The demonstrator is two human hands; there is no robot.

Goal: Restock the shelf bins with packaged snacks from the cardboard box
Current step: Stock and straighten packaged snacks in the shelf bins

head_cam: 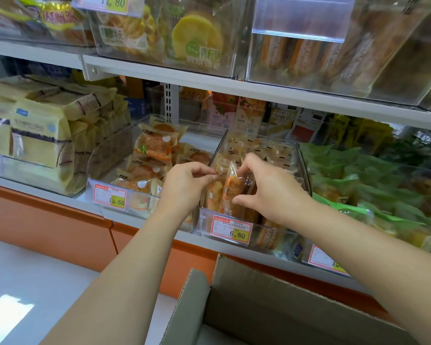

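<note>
Both my hands reach into a clear plastic bin [209,221] on the middle shelf, the one with the 6.80 price tag. My left hand [186,186] pinches the top edge of an orange bread packet [230,189] standing upright at the bin's front. My right hand [266,188] curls round the same packet from the right, thumb low against its front. More packets of this kind fill the bin behind. The open cardboard box [271,300] stands below my arms; its inside is mostly out of view.
A bin of round bun packets [149,158] with a 15.60 tag sits left of the hands. Green packets [363,180] fill the bin to the right. Yellow bags [35,130] stand far left. The upper shelf [234,83] overhangs closely with more bins.
</note>
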